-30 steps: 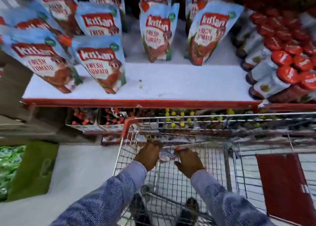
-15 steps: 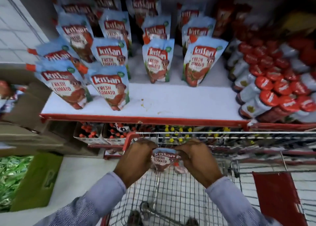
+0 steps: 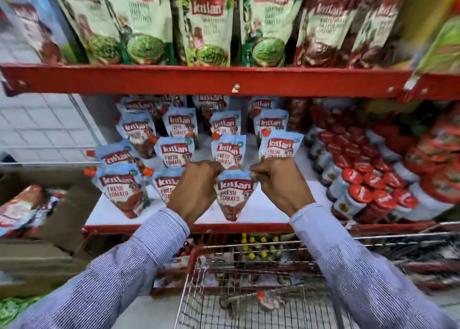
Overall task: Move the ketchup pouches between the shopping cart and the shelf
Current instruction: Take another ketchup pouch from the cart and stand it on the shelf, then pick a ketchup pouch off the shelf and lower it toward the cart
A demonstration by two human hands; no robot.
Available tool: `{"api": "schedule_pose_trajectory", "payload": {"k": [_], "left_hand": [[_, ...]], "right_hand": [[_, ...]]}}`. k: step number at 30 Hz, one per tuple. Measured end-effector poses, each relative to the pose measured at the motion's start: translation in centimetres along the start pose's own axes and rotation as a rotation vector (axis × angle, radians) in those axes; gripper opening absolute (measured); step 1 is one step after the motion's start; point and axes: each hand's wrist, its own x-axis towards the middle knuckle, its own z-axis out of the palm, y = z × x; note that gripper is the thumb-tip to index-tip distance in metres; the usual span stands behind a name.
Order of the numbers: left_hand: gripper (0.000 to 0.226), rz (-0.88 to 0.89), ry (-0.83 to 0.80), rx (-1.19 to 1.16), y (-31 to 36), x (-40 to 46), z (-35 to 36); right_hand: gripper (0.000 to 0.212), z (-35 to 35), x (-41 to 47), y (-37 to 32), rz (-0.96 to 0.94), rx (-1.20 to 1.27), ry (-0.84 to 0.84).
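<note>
Nearest the viewer, two striped blue sleeves (image 3: 139, 261) are seen reaching forward over the wire shopping cart (image 3: 249, 311), which lies below both hands. In the cart, below the right hand, one small pouch with a red cap (image 3: 267, 301) is seen lying on the wire floor; its print is too blurred to be read.

Above the cart, the held ketchup pouch (image 3: 232, 196) is pinched by its upper corners: its left corner is gripped by the closed fingers of the left hand (image 3: 196, 186), and its right corner by the closed fingers of the right hand (image 3: 281, 181). The pouch hangs upright between the two hands, its lower tip close over the front edge of the white shelf (image 3: 263, 211); whether it touches the shelf cannot be told.

Just left of the left hand, two standing pouches (image 3: 122, 191) are set at the shelf front, one partly hidden behind that hand. Beyond the hands, more rows of like pouches (image 3: 178, 153) are ranged towards the back. To the right of the right hand, red-capped jars (image 3: 358, 191) are stacked.

Farthest up, above a red shelf rail (image 3: 199, 81), green pouches (image 3: 206, 25) are lined along the upper shelf.
</note>
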Motion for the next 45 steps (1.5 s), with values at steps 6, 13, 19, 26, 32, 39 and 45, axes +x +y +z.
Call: {"api": "schedule_pose_trajectory", "payload": {"k": [6, 13, 19, 26, 32, 39, 45], "left_hand": [[0.030, -0.078, -0.060, -0.041, -1.0, 1.4, 2.7], [0.032, 0.121, 0.148, 0.049, 1.0, -3.9, 6.2], [0.030, 0.034, -0.371, -0.050, 2.2, -11.9, 20.4], [0.043, -0.127, -0.853, 0.093, 0.5, -16.9, 34.5], [0.039, -0.117, -0.816, 0.097, 2.3, -15.6, 33.0], [0.019, -0.085, -0.475, -0.102, 7.3, -11.6, 18.4], [0.027, 0.048, -0.137, -0.107, 10.7, -4.8, 8.0]], "right_hand": [[0.021, 1.4, 1.3, 1.1, 0.020, -0.045, -0.074], [0.020, 1.4, -4.5, 5.1, -0.038, 0.084, 0.268], [0.030, 9.8, -18.2, 13.5, 0.312, -0.091, -0.380], [0.029, 19.4, -24.9, 19.4, 0.441, -0.258, -0.856], [0.028, 16.3, -23.2, 19.4, 0.289, -0.285, -0.755], [0.023, 1.7, -18.8, 13.3, 0.235, 0.022, -0.392], [0.018, -8.5, -11.4, 8.6, 0.068, 0.069, -0.042]]}}
